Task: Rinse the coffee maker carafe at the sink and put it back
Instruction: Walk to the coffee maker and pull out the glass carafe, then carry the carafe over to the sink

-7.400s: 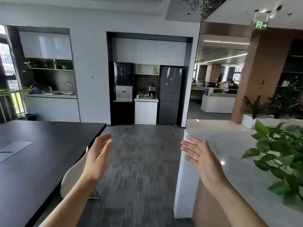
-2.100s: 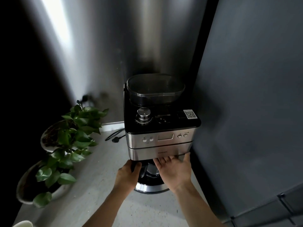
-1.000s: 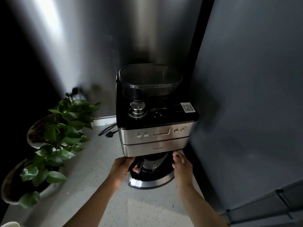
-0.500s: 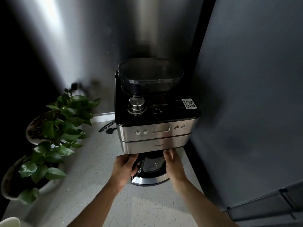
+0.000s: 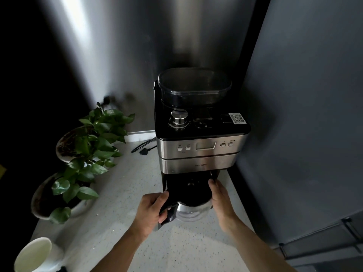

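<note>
Head view, counting: one coffee maker [image 5: 198,134], one glass carafe [image 5: 193,210], two potted plants [image 5: 92,134] [image 5: 64,193], one white cup [image 5: 32,255]. Left hand [image 5: 151,212] curling closed around black carafe handle [image 5: 167,213]; right hand [image 5: 221,199] pressing flat on carafe's side, fingers extended. Carafe sitting at front of machine bay (black lid partly under brushed-steel housing). Loose plug [image 5: 143,151] lying on speckled counter [image 5: 182,248]. Dark cabinet [image 5: 304,114] crowding right.

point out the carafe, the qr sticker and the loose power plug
carafe [image 5: 191,212], head view, on its clear glass belly
qr sticker [image 5: 237,118], head view, middle of the code on the machine's top
power plug [image 5: 145,152], head view, on the plug body lying on the counter
</note>
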`<state>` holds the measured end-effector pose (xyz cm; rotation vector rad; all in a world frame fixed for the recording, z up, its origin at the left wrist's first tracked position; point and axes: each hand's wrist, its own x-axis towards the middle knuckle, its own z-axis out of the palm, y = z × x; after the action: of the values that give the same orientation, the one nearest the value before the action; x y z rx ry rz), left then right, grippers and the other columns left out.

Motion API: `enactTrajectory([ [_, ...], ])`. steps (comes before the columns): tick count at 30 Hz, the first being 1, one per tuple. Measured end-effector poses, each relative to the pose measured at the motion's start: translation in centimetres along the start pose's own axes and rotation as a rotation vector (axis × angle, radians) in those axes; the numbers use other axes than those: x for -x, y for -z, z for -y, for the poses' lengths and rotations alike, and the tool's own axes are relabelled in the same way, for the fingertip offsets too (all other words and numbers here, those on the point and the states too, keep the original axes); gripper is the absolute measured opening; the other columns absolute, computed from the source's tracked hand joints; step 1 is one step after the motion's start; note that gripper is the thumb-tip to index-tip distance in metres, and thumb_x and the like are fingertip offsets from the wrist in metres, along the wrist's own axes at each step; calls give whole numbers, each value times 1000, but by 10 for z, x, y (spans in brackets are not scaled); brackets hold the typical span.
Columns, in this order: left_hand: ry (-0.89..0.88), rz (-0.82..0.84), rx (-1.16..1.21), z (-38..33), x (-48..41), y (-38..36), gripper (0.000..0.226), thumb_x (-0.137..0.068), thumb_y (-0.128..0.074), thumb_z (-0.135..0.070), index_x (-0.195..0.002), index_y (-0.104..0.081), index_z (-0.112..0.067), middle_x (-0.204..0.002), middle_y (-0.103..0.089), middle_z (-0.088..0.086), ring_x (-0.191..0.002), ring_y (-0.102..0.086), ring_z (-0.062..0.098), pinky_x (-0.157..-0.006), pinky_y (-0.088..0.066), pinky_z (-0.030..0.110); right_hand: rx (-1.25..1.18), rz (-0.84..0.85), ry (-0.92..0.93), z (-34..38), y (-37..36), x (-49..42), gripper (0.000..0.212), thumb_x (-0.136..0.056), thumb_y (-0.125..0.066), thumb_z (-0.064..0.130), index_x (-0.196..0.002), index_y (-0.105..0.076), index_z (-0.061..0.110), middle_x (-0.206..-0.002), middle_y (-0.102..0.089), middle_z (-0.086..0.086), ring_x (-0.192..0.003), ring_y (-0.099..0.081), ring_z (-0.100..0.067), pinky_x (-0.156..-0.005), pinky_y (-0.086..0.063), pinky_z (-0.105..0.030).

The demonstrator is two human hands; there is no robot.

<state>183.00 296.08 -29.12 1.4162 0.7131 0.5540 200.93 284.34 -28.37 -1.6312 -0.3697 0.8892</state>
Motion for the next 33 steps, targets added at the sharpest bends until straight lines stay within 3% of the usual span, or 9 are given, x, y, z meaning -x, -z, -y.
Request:
enactTrajectory([
  [2, 5, 18, 21, -2, 11, 1, 54, -82, -61, -51, -55, -48, -6, -43, -41, 9, -35, -35, 17, -42, -30, 26, -24, 0, 26, 0, 2, 9, 62, -94, -52, 56, -146, -53, 22, -143, -63, 0, -135, -56, -18, -112, -43, -31],
  [4, -5, 46, 45, -5, 20, 2, 63, -82, -62, -50, -57, -43, 5, -44, -41, 8, -35, -36, 17, -44, -29, 29, -55, -14, 53, 0, 4, 19, 39, -105, -49, 35, -139, -60, 20, -134, -69, 0, -128, -61, -15, -97, -48, -18],
  [8, -40, 104, 98, -21, 42, 8, 64, -84, -63, -46, -56, -43, 9, -45, -42, 8, -35, -36, 16, -43, -30, 26, -74, -30, 155, 2, 7, 50, 35, -107, -44, 19, -135, -65, 22, -134, -70, 1, -133, -58, -15, -114, -42, -33],
  [11, -53, 150, 152, -38, 65, 13, 51, -83, -62, -41, -54, -49, 0, -43, -40, 5, -35, -34, 15, -43, -32, 22, -106, -41, 226, 7, 7, 76, 35, -107, -45, 13, -131, -67, 26, -134, -71, 5, -134, -58, -12, -113, -42, -28],
  [15, -81, 124, 187, -66, 101, 23, 42, -78, -62, -39, -55, -50, -6, -42, -38, 3, -37, -32, 15, -45, -31, 23, -180, 36, 283, 22, 4, 106, 41, -91, -55, 28, -129, -71, 26, -140, -68, -2, -140, -54, -23, -122, -33, -52],
  [22, -200, 26, 154, -126, 167, 38, 50, -76, -74, -31, -62, -45, 8, -48, -36, 5, -41, -33, 14, -44, -29, 22, -139, 168, 458, 57, -8, 155, 40, -100, -47, 25, -136, -63, 30, -142, -65, 11, -139, -52, -6, -124, -32, -47],
  [27, -233, -14, 246, -157, 232, 36, 68, -62, -91, -25, -83, -48, 22, -53, -34, 0, -43, -28, 11, -44, -25, 21, -148, 378, 463, 95, -16, 194, 46, -86, -49, 48, -128, -67, 46, -140, -65, 13, -140, -53, -15, -118, -37, -60],
  [29, -257, -86, 246, -168, 261, 37, 68, -59, -93, -23, -89, -53, 23, -53, -35, 0, -44, -27, 12, -45, -23, 23, -165, 455, 501, 104, -23, 209, 47, -86, -49, 51, -129, -66, 45, -143, -64, 11, -142, -52, -15, -121, -34, -56],
  [33, -326, -243, 180, -179, 333, 36, 19, -72, -79, -14, -66, -61, -8, -52, -39, -2, -45, -26, 13, -47, -18, 29, -83, 629, 606, 110, -44, 248, 62, -95, -44, 60, -147, -54, 28, -153, -56, 6, -148, -43, -13, -125, -27, -50],
])
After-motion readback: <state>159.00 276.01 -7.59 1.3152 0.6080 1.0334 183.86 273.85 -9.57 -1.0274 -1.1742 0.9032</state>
